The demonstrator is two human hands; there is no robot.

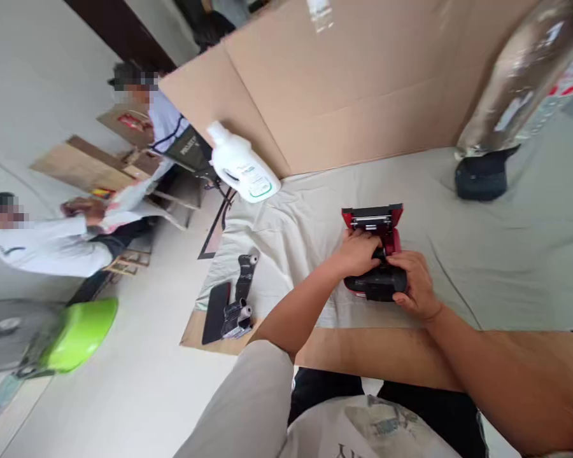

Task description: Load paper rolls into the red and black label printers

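Observation:
A small red and black printer-like device (pixel 375 280), which looks like a portable label printer, lies on the cloth-covered table in front of me with its lid (pixel 372 215) raised. My left hand (pixel 360 253) reaches into its open compartment, fingers bent and their tips partly hidden inside. I cannot make out what those fingers hold. Around the right side of the black front part, my right hand (pixel 417 286) is closed, thumb at the near edge and fingers over the top.
Left on the table are a flat black object (pixel 216 313) and black strips with white rolled ends (pixel 244 277). A white jug (pixel 243 165) stands before a cardboard panel (pixel 353 89). Back right are a black pouch-like item (pixel 481 175) and a wrapped roll (pixel 510 83). Two people sit far left.

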